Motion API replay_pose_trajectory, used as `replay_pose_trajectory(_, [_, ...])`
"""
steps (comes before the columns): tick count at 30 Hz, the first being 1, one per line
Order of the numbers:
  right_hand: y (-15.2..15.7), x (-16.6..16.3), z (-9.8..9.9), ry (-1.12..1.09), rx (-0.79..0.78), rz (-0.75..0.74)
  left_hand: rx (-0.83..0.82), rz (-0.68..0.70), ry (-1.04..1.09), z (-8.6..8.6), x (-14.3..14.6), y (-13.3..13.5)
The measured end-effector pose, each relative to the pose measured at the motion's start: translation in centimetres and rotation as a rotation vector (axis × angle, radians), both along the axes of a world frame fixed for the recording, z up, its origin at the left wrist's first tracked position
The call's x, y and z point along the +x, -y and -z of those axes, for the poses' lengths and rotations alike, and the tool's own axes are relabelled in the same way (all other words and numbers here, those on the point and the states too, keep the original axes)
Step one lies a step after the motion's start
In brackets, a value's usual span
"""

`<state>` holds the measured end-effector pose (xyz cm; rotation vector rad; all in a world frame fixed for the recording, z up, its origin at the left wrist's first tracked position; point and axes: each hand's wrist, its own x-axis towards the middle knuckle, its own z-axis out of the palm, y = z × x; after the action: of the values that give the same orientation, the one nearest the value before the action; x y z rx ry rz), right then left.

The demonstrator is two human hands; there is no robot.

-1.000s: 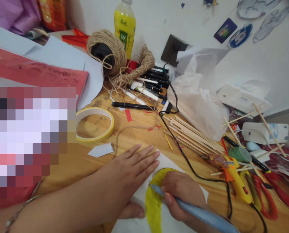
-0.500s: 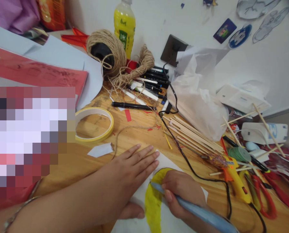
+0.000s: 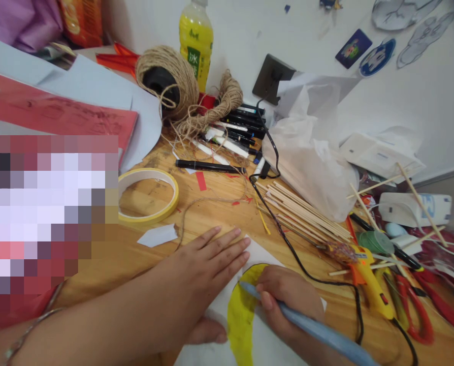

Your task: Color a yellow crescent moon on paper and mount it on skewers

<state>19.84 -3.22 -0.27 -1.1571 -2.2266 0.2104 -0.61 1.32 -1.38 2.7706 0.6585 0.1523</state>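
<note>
My left hand (image 3: 207, 267) lies flat with fingers stretched out on a white sheet of paper (image 3: 219, 305) at the near edge of the wooden table (image 3: 212, 208), holding it down. My right hand (image 3: 288, 300) is closed round a light blue pen (image 3: 311, 328), its tip touching a yellow curved shape (image 3: 241, 317) coloured on the sheet. The lower part of the sheet is hidden by my arms.
A yellow tape roll (image 3: 149, 195) lies left of centre. Twine spools (image 3: 171, 76), a yellow bottle (image 3: 195, 40) and black markers (image 3: 234, 134) sit at the back. Wooden sticks (image 3: 306, 213), a white plastic bag (image 3: 311, 157), a yellow glue gun (image 3: 371, 282) with black cable and red scissors (image 3: 421, 310) crowd the right.
My right hand has shifted the pen tip slightly up and right along the yellow shape. My left hand has stayed flat on the paper.
</note>
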Motion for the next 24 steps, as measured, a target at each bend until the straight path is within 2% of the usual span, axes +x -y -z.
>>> replay_pose_trajectory(12, [-0.12, 0.03, 0.07, -0.030, 0.022, -0.028, -0.001, 0.004, 0.017, -0.03, -0.02, -0.07])
replay_pose_trajectory(24, [0.36, 0.01, 0.06, -0.025, -0.007, 0.074, -0.031, -0.001, -0.016, -0.12, 0.10, -0.04])
